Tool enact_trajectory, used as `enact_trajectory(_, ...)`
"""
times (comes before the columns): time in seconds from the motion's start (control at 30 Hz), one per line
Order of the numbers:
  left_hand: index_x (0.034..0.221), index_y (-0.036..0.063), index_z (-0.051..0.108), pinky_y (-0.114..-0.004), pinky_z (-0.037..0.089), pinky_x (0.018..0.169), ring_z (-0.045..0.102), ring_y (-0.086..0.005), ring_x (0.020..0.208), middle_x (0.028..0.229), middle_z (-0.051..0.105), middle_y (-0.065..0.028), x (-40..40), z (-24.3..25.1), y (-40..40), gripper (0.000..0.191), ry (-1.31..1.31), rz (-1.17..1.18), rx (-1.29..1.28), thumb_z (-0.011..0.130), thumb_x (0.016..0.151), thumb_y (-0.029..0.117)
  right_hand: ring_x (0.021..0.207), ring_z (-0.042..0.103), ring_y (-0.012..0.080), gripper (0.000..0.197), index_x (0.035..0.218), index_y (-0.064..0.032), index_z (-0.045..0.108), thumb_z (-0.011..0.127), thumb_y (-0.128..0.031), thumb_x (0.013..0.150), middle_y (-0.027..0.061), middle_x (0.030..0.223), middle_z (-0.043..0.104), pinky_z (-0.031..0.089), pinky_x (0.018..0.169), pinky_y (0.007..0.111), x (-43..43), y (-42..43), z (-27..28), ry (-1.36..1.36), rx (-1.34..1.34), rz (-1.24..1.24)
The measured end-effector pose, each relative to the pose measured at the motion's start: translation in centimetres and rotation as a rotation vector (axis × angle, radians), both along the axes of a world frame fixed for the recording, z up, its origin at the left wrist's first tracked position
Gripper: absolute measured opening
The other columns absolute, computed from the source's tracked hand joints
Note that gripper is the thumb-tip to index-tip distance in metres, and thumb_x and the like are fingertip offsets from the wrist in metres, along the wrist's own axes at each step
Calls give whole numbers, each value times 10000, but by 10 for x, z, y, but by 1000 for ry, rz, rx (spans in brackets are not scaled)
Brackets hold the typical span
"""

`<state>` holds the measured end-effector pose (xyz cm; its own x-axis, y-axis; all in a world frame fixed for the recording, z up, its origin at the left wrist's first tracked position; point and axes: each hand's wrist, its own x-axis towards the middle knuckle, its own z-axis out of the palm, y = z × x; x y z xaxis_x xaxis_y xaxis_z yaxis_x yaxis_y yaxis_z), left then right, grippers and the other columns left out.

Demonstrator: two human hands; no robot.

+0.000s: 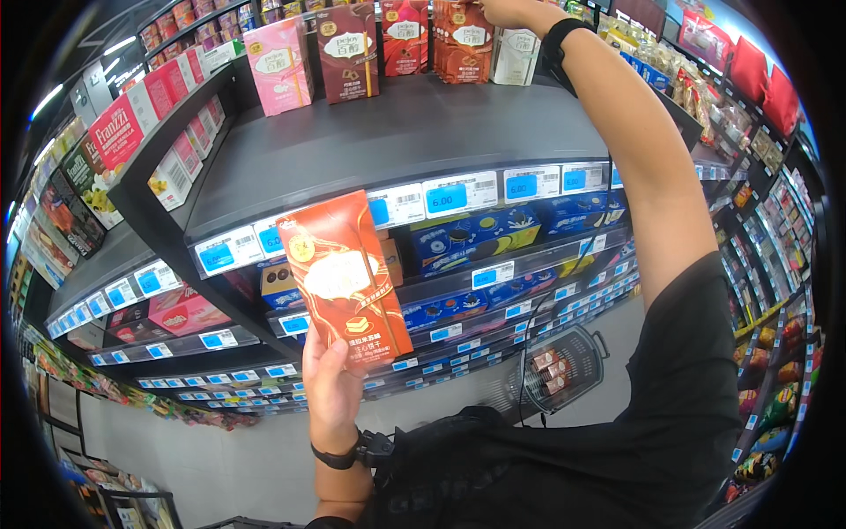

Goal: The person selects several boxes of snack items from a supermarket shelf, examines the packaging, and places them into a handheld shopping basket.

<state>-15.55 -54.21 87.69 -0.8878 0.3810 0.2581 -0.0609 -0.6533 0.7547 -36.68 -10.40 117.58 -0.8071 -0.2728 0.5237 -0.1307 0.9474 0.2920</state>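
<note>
In my left hand (pixel 336 380) is an orange-red Pejoy biscuit-stick box (pixel 353 284), gripped at its lower end with its front turned up towards me. My right hand (pixel 512 12) reaches to the shelf's back row, at the picture's top edge. It is at the top of a row of reddish-brown Pejoy boxes (pixel 464 46) and above a white Pejoy box (pixel 514 58); its fingertips are partly cut off. To the left along the black shelf (pixel 410 129) stand a red box (pixel 405 40), a dark brown box (pixel 347 56) and a pink box (pixel 279 66), all upright.
Price labels (pixel 459 194) line the shelf edge. Blue cookie boxes (pixel 476 239) fill lower shelves. A grey shopping basket (pixel 598 370) with several small packs is on the floor at right. Franzzi boxes (pixel 122 132) stand beyond the left divider. A dark cable (pixel 529 330) hangs before the shelves.
</note>
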Motion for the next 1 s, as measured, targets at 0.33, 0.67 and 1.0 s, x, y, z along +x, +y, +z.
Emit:
enact_trajectory(0.33, 1429, -51, 281, -415, 596, 802, 649, -314, 1061, 1296, 541, -225, 1, 1, -14, 602, -20, -69, 35, 500, 897, 127, 1028, 648, 337, 476, 1174, -58, 641, 519, 57, 729, 201, 1093, 676, 516, 880, 403, 7, -2, 1, -62, 19, -68)
enact_trajectory(0.67, 1449, -40, 249, -404, 588, 849, 636, -295, 1104, 1329, 519, -207, -2, -3, -16, 653, -9, -130, 65, 466, 840, 59, 1053, 643, 327, 531, 1225, -48, 624, 463, 71, 733, 206, 1133, 668, 513, 900, 388, 5, -10, 2, -101, 7, -82)
enact_trajectory(1.0, 1466, -25, 237, -427, 581, 864, 614, -314, 1134, 1345, 507, -212, 2, -6, -5, 682, -7, -84, 49, 494, 843, 70, 1032, 651, 328, 473, 1194, -58, 650, 494, 32, 757, 195, 1087, 687, 513, 884, 398, 15, -12, -3, -95, 15, -73)
